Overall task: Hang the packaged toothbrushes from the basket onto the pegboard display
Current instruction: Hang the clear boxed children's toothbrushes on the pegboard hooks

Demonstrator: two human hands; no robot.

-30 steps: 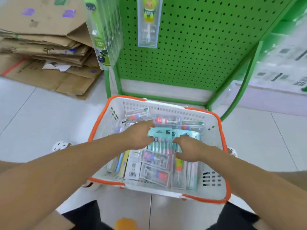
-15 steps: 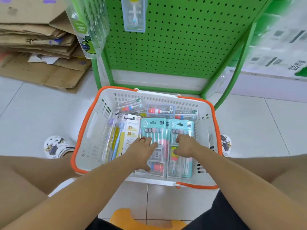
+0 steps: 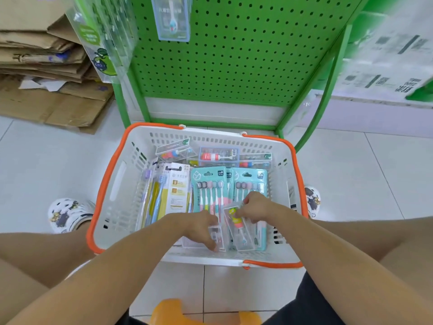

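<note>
Both hands reach into the basket (image 3: 131,160); the right hand (image 3: 256,207) pinches a clear toothbrush pack (image 3: 239,228) by its top, tilted, just beside the left hand (image 3: 202,228), whose curled fingers grip another clear pack (image 3: 216,238); teal packs (image 3: 208,184) lie beyond both; the pegboard (image 3: 234,55) stands behind the basket.

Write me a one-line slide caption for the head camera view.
Both hands, left and right, pick clear-boxed toothbrushes from white orange-rimmed basket below green pegboard.
</note>
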